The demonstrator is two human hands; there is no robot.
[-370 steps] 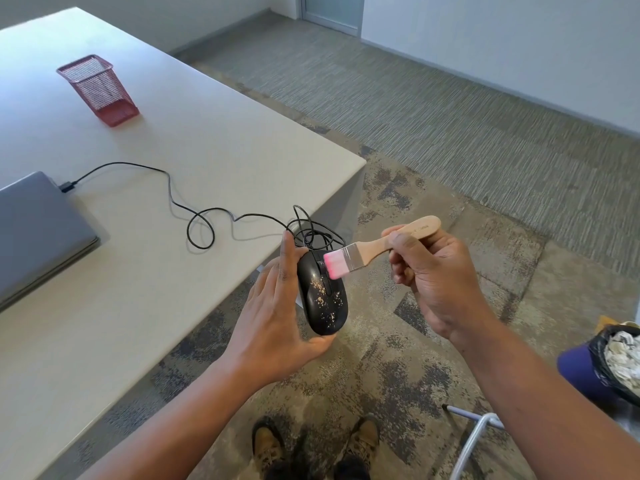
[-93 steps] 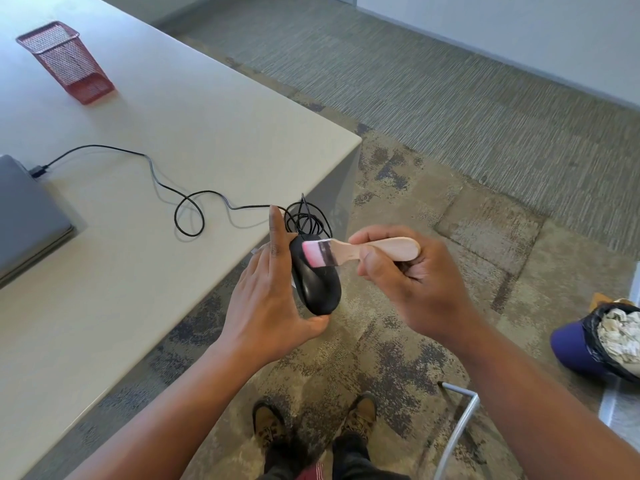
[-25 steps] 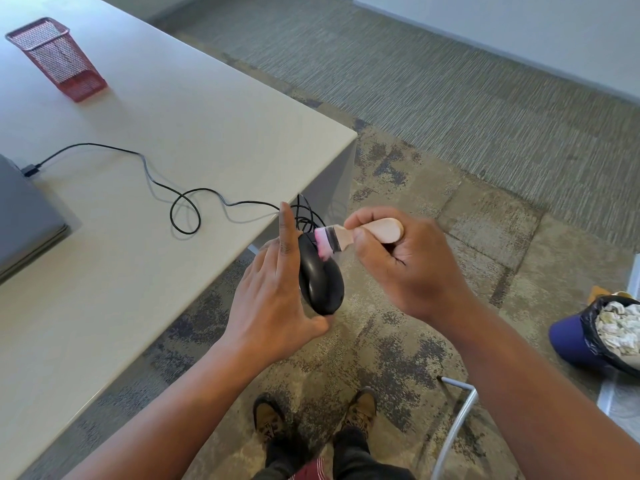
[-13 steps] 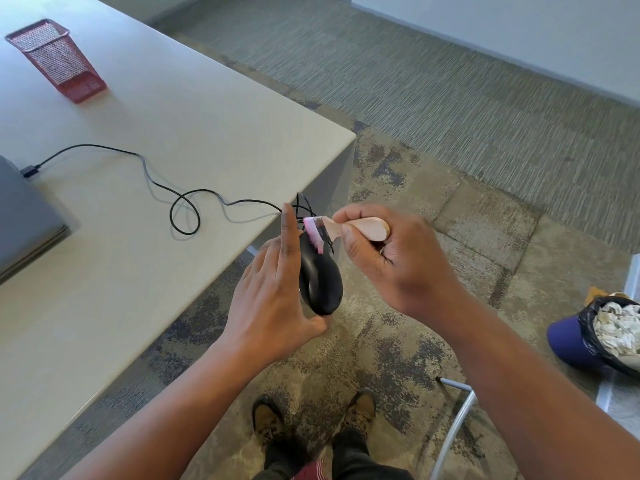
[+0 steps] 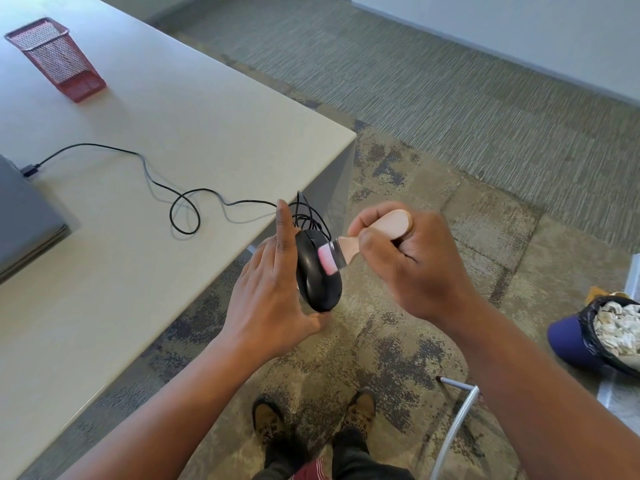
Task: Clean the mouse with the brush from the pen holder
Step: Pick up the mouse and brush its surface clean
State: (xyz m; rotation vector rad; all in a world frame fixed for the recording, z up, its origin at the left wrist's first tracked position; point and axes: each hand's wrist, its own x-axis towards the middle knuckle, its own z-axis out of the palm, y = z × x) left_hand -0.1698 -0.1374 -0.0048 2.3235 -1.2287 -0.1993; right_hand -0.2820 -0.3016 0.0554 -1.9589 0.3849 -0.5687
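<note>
My left hand holds a black wired mouse on edge, just off the table's corner and above the carpet. Its fingers lie along the mouse's left side, and the thumb props its lower end. My right hand grips the wooden handle of a small brush. The brush's pink bristles rest on the mouse's upper right face. The mouse's black cable loops across the table toward the laptop. A red mesh pen holder stands empty at the table's far left.
A grey closed laptop lies at the left edge of the beige table. A bin lined with a black bag holds crumpled paper at the right. A metal chair leg and my shoes are below.
The brush has slid down the mouse, from its top end near the cable to the upper middle of its face. My left hand keeps the mouse in the same place.
</note>
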